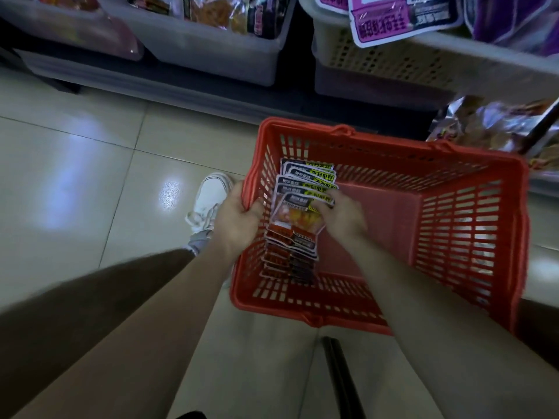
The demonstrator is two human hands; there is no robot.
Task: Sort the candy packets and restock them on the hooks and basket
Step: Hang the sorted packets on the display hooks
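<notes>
Down in red basket (472, 237), packet stack (295, 234) under grip of right hand (343, 217).

I see a dim, bluish picture; overhead light glares off the glossy floor tiles (75, 164). The edges curve and smear, and the upper bins (205, 46) look soft.

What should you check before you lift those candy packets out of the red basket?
1. Right hand grips the packets: ok.
2. Left hand holds them too: cannot tell; it overlaps the rim of the red basket.
3. Packets stacked evenly: not ok, fanned out.
4. Nothing else in the basket snagging them: ok.
5. Hooks in view: not ok.
</notes>
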